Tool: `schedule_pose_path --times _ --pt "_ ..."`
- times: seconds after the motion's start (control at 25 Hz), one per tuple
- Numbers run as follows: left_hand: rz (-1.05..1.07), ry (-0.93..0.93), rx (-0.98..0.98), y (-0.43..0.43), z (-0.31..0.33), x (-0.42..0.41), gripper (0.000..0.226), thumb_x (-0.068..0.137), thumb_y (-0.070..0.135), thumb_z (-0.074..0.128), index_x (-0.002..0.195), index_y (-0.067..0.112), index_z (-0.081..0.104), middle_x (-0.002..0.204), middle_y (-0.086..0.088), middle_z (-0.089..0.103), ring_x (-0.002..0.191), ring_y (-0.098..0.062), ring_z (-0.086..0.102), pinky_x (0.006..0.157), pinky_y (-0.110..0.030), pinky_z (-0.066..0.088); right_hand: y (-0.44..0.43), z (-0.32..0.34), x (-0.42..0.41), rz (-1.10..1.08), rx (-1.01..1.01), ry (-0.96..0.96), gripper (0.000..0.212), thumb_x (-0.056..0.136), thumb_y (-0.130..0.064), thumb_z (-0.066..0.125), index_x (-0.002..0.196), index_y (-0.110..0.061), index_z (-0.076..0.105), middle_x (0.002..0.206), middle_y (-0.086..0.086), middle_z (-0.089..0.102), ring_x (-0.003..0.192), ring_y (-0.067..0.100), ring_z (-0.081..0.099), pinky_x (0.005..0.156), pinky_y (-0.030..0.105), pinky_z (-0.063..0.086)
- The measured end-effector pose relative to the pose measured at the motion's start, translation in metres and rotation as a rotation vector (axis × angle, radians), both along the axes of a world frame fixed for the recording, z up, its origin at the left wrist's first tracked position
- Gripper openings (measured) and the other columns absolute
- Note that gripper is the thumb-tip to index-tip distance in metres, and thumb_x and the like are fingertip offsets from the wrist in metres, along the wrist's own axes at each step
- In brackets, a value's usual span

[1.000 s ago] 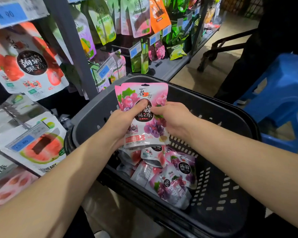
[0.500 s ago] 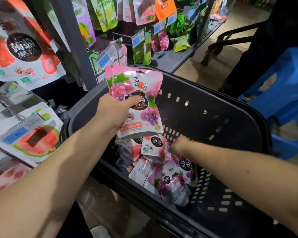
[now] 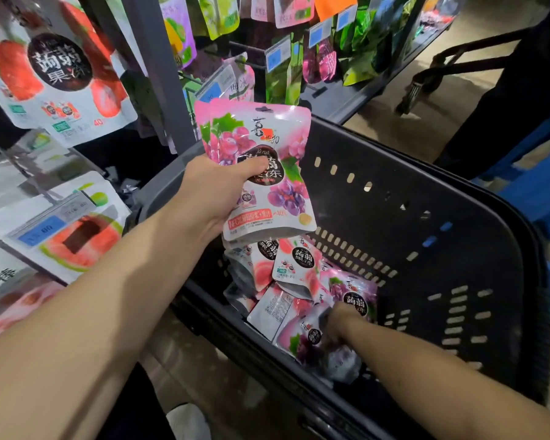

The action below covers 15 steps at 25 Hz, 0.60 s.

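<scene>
The grape pouch (image 3: 267, 173) in the left grip (image 3: 216, 195) reads "jǔ ruò" above characters half hidden by the thumb, ending 冻. Its red strip says "NFC" and "40%". Just below that grip, a peach pouch (image 3: 299, 265) shows 蒟蒻 on a black disc, as does the purple pouch (image 3: 353, 300) at the right grip (image 3: 340, 325). Up and left of the left grip, the strawberry pouch (image 3: 58, 68) reads 蒟蒻果冻 and "40". Well to the left of the left grip, a blue price tag (image 3: 42, 231) reads "80".

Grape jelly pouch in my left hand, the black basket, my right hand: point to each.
grape jelly pouch (image 3: 277, 131), head view, upper front panel
black basket (image 3: 489, 265), head view, bare inner wall
right hand (image 3: 343, 322), head view, knuckles
</scene>
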<state>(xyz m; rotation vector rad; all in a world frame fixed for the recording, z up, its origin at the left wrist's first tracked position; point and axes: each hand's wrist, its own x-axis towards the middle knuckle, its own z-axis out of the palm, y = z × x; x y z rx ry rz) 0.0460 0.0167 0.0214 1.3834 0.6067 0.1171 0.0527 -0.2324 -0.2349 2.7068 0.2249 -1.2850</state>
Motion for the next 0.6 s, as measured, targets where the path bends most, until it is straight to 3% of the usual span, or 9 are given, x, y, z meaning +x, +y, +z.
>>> schedule_pose_path --times 0.12,0.24,0.36,0.48,0.6 --pt "-0.005 -0.005 0.027 0.003 -0.002 -0.001 0.016 0.084 0.015 0.084 0.097 0.011 0.076 0.087 -0.010 0.080 0.079 -0.033 0.079 0.080 -0.057 0.063 0.014 0.035 0.000 -0.004 0.047 0.230 0.047 0.103 -0.039 0.055 0.135 -0.005 0.061 0.114 0.010 0.062 0.101 0.025 0.061 0.092 0.032 0.052" --pt "0.017 -0.020 0.046 0.003 -0.002 0.000 0.018 0.081 0.012 0.086 0.097 0.010 0.077 0.087 -0.011 0.080 0.078 -0.033 0.079 0.080 -0.057 0.063 0.019 0.093 0.013 -0.158 0.206 0.340 0.037 0.101 -0.030 0.061 0.135 -0.014 0.060 0.096 -0.002 0.058 0.085 0.017 0.061 0.065 0.025 0.054" --pt "0.039 -0.017 0.058 0.002 0.000 -0.003 0.020 0.081 0.013 0.087 0.098 0.010 0.076 0.086 -0.009 0.081 0.077 -0.031 0.079 0.081 -0.055 0.063 0.016 0.151 0.027 -0.331 0.391 0.270 0.020 0.094 -0.010 0.066 0.113 -0.003 0.068 0.092 0.008 0.065 0.067 0.019 0.069 0.052 0.026 0.057" --pt "0.052 -0.043 0.107 0.003 0.000 -0.010 0.019 0.080 0.015 0.087 0.096 0.014 0.077 0.085 -0.005 0.081 0.077 -0.030 0.079 0.081 -0.054 0.064 0.010 0.217 0.035 -0.535 0.691 0.172 0.010 0.084 0.009 0.053 0.083 0.002 0.060 0.059 0.009 0.058 0.042 0.019 0.060 0.037 0.024 0.048" --pt "0.049 -0.127 0.300 0.000 0.006 -0.022 0.016 0.083 0.014 0.084 0.091 0.023 0.075 0.074 0.014 0.078 0.072 -0.013 0.077 0.065 -0.027 0.063 0.006 0.280 0.037 -0.665 0.975 0.114 0.026 0.084 0.011 0.046 0.070 -0.010 0.051 0.054 0.005 0.052 0.041 0.015 0.057 0.039 0.023 0.048"
